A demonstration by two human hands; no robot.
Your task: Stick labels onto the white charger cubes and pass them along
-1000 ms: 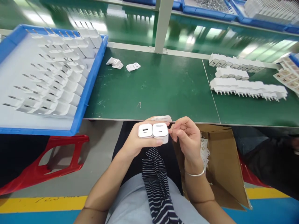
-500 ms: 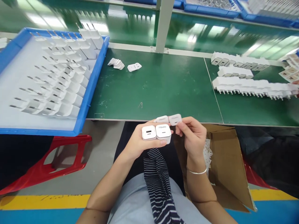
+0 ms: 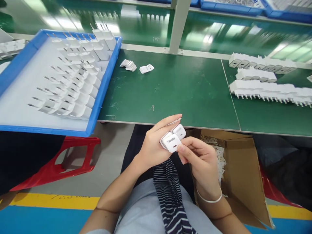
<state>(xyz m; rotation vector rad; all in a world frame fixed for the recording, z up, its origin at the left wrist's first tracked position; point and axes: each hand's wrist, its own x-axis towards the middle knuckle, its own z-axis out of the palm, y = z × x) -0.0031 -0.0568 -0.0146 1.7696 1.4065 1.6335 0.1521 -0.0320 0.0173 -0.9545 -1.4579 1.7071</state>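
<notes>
My left hand (image 3: 153, 144) is wrapped round white chargers, one of which (image 3: 179, 131) shows its port end. A thin white piece also lies along its raised fingers. Between the thumb and fingertips of my right hand (image 3: 198, 156) is the edge of a white faceplate (image 3: 171, 143) printed "Fibaks", with a small slot. The faceplate lies over the end of a held charger; whether it is seated cannot be made out. On the green table (image 3: 185, 91) lie a small stack of white plates (image 3: 128, 65) and a single plate (image 3: 147, 68).
At the left, a blue-rimmed tray (image 3: 96, 109) holds rows of white plugs, prongs up. Rows of white chargers (image 3: 268, 87) stand at the right. Below the table edge are an open cardboard box (image 3: 243, 169) and a red stool (image 3: 86, 156).
The right hand has brought the faceplate down and left onto the charger end. My left hand has tilted the chargers. The whole view has shifted slightly.
</notes>
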